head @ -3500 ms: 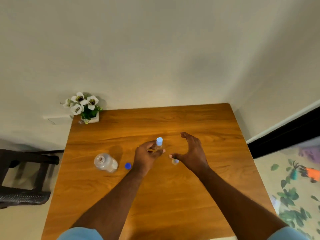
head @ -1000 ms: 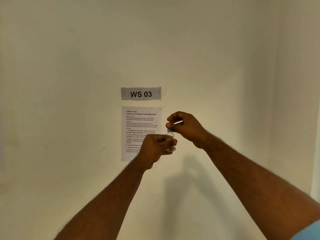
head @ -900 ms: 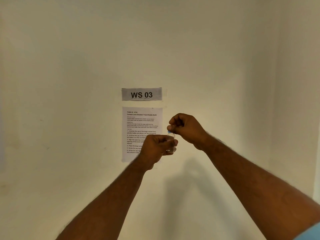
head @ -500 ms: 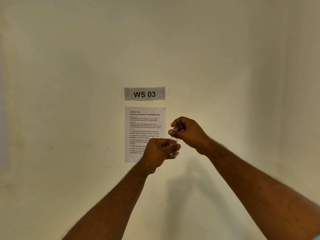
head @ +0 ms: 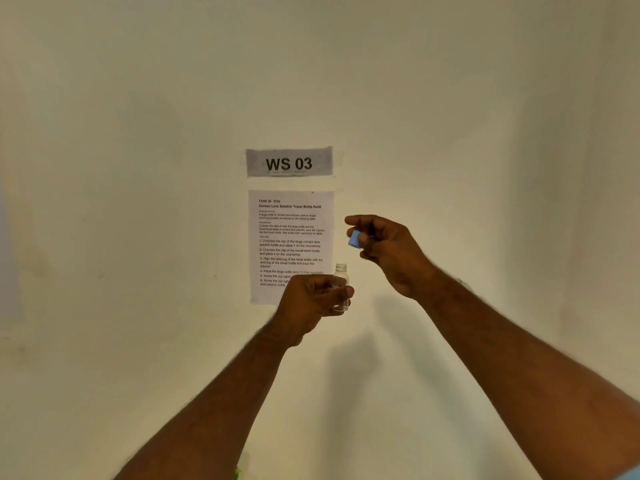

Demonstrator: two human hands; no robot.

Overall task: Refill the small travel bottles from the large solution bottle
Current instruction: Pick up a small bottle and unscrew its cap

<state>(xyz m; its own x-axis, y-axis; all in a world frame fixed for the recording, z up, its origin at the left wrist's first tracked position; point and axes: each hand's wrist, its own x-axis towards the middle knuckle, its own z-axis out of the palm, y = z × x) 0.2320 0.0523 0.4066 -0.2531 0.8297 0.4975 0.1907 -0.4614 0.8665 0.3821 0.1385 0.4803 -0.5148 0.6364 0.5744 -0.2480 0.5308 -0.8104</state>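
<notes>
My left hand [head: 311, 299] grips a small clear travel bottle [head: 341, 271] upright in the air in front of the wall. Its threaded neck is bare and open at the top. My right hand [head: 391, 254] is up and to the right of the bottle and pinches the light blue cap [head: 354, 239] between thumb and fingers, clear of the neck. The large solution bottle and the table are out of view.
A grey "WS 03" label [head: 289, 161] and a printed instruction sheet [head: 291, 230] hang on the cream wall behind my hands. A bit of green and white [head: 239, 471] peeks in at the bottom edge.
My right hand has lifted the blue cap off the travel bottle and moved up and to the right. 3.5 s ago I looked down at the table; since then the view has faced the wall.
</notes>
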